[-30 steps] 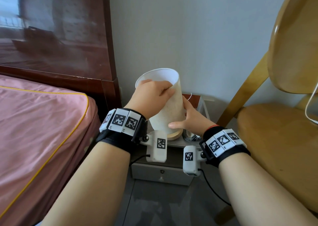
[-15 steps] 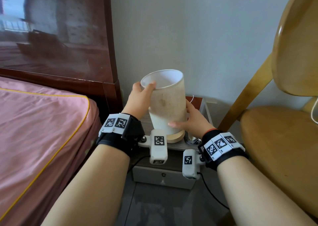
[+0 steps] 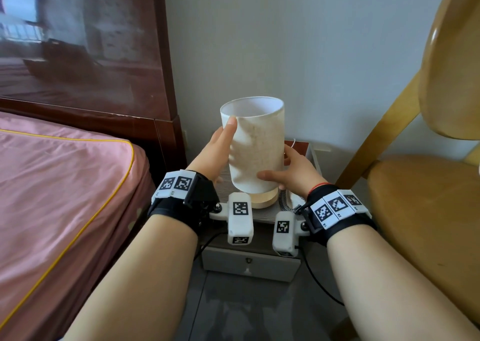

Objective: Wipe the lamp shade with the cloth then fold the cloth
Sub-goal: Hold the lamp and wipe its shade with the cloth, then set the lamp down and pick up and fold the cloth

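Note:
The lamp shade (image 3: 259, 143) is a cream fabric cylinder, standing upright on a round wooden base (image 3: 262, 200) on the nightstand (image 3: 249, 262). My left hand (image 3: 215, 153) wraps the shade's left side, thumb up near the rim, fingers hidden behind it. My right hand (image 3: 296, 174) grips the shade low on the right, thumb across the front. A grey patterned bit of fabric (image 3: 284, 203), possibly the cloth, lies beside the base, mostly hidden by my right wrist.
A bed with a pink sheet (image 3: 65, 184) and a dark wooden headboard (image 3: 91, 54) fills the left. A yellow wooden chair (image 3: 428, 197) stands close on the right. The white wall is right behind the lamp.
The shade has gone from tilted toward me to upright. My left hand slid from over the top front of the shade to its left side. My right hand stayed low on the right.

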Available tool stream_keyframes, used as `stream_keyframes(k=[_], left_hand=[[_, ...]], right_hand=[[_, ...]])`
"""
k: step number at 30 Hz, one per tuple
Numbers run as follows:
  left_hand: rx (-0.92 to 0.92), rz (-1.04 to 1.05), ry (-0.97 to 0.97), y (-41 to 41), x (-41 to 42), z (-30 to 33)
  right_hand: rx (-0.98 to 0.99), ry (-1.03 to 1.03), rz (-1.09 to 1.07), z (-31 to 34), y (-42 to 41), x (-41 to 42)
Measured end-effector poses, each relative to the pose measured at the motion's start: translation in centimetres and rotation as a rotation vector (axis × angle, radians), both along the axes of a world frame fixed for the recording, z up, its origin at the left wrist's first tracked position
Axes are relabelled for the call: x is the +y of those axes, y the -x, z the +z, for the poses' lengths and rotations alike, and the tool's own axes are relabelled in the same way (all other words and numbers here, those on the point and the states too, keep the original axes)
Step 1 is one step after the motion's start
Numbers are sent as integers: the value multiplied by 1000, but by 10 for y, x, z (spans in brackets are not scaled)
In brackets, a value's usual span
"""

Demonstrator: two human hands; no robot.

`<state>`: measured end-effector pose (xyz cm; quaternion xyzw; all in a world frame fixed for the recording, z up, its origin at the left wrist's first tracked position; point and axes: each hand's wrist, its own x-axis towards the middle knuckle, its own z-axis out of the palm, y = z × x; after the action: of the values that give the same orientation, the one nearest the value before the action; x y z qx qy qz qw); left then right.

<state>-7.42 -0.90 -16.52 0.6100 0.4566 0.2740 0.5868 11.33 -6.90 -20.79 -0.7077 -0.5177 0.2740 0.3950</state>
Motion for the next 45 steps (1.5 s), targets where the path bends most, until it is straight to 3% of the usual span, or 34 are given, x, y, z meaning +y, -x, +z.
stream_keyframes(k=[20,26,29,34,38,45], left_hand=[[-286,12,16,-8,33,-27],[-201,61,-44,-10,35,-34],[-43,63,-77,-6,37,-37],[174,51,-89,-1,33,-38],[243,83,-176,0,21,-36],[406,43,-170,13,5,-30]], right_hand=[[54,-171,58,-13,31,26],[-10,-67,56,-10,30,26],[-172,29,64,-13,23,19],[-897,476,-126,-25,7,-1],[-979,653,-205,-32,-1,-14],[-1195,491,-220,-43,-3,-39]])
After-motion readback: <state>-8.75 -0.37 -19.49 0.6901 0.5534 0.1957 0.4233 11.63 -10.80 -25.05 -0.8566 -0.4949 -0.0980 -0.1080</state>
